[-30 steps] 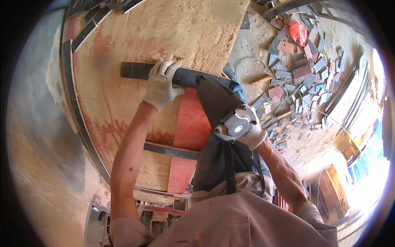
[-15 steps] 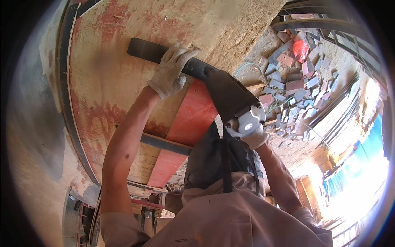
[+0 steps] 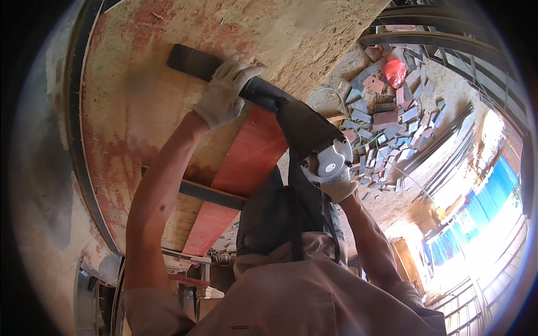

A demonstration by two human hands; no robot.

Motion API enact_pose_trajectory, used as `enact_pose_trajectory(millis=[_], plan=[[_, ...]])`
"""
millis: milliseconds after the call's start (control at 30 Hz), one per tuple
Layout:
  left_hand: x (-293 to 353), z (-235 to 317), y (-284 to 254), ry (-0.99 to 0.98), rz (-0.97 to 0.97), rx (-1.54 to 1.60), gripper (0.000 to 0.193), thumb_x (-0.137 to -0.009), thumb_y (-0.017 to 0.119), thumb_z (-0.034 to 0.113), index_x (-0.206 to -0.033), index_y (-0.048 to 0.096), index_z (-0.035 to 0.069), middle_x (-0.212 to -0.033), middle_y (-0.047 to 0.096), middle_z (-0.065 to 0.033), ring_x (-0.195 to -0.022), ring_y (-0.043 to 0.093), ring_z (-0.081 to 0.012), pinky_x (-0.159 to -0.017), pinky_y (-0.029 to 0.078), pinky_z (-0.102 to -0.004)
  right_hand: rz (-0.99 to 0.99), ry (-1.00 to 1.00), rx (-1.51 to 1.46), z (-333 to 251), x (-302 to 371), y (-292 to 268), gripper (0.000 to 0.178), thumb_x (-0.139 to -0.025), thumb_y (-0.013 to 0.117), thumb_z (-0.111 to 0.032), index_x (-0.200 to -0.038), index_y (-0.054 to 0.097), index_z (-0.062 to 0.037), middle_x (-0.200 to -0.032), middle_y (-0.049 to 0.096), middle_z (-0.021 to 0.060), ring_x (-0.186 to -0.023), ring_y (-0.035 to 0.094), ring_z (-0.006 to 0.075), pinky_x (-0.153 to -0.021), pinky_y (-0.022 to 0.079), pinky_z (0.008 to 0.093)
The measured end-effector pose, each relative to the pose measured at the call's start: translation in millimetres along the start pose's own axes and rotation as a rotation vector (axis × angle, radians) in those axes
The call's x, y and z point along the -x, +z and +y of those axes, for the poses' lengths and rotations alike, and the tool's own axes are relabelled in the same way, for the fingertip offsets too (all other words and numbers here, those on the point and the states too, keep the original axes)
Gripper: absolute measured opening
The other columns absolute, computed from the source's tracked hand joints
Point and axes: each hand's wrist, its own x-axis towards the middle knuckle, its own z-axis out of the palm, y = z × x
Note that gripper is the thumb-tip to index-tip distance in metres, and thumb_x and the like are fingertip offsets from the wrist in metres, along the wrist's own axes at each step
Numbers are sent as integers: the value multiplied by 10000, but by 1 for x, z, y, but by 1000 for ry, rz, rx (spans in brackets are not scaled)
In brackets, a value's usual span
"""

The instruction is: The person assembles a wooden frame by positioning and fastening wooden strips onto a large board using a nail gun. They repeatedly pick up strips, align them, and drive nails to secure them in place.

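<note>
A long dark strip (image 3: 193, 63) lies across a stained wooden board. My left hand (image 3: 221, 92), in a pale work glove, is closed over its middle. At the strip's right end is the narrow end of a black and silver power tool, apparently a nail gun (image 3: 305, 126). Its bolted silver cap (image 3: 334, 161) faces up toward me. My right hand (image 3: 340, 189), also gloved, is wrapped round the tool below that cap, its fingers mostly hidden. Whether the tool's tip touches the strip is hard to tell.
A red panel (image 3: 252, 145) and a second dark strip (image 3: 210, 194) cross the large board (image 3: 134, 101). Blocks and offcuts (image 3: 386, 117) litter the ground at right, with a red plastic bag (image 3: 394, 73) and a thin green hose (image 3: 339, 98). Long bars (image 3: 443, 151) lie beyond.
The whole view has shifted slightly, so everything appears a little further left. Both hands keep their hold, and the strip and tool keep about the same place relative to each other.
</note>
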Motion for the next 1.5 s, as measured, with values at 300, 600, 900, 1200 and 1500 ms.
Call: enact_pose_trajectory(millis=[300,600,900,1200,1500], plan=[[-1,-5,4,37,54,-4,634,-774,483,112,-1406,538,107,-1342,549,-168,-1313,458,-434,-1172,335,-544,103,179,-184,30,75,56,254,-870,705,-263,-1088,688,-134,-1010,691,102,-904,668,318,-782,542,448],[-2,0,1,31,64,14,717,-705,546,-31,-1399,523,147,-1351,544,-185,-1374,417,-446,-1188,338,-522,-36,215,-202,6,42,-5,214,-862,721,-268,-1011,697,-116,-982,668,122,-911,640,347,-841,499,510],[3,1,5,10,63,-18,688,-717,457,64,-1395,546,143,-1370,542,-158,-1394,402,-443,-1199,324,-543,-29,68,28,28,70,4,242,-922,643,-284,-1155,694,-247,-1084,650,76,-1021,635,260,-882,520,466],[2,-2,12,-21,108,56,685,-719,491,-5,-1382,552,157,-1379,545,-128,-1373,435,-410,-1187,348,-512,-130,1,97,58,114,34,507,-856,644,-217,-1360,592,-224,-1274,632,104,-1114,614,344,-915,499,519],[118,134,95,-1033,859,-262,834,-799,787,292,-1492,404,32,-1474,452,-227,-1351,428,-436,-1153,366,-520,-228,622,-451,108,194,4,232,-935,679,-141,-1145,710,-48,-971,685,7,-854,606,134,-772,504,325]])
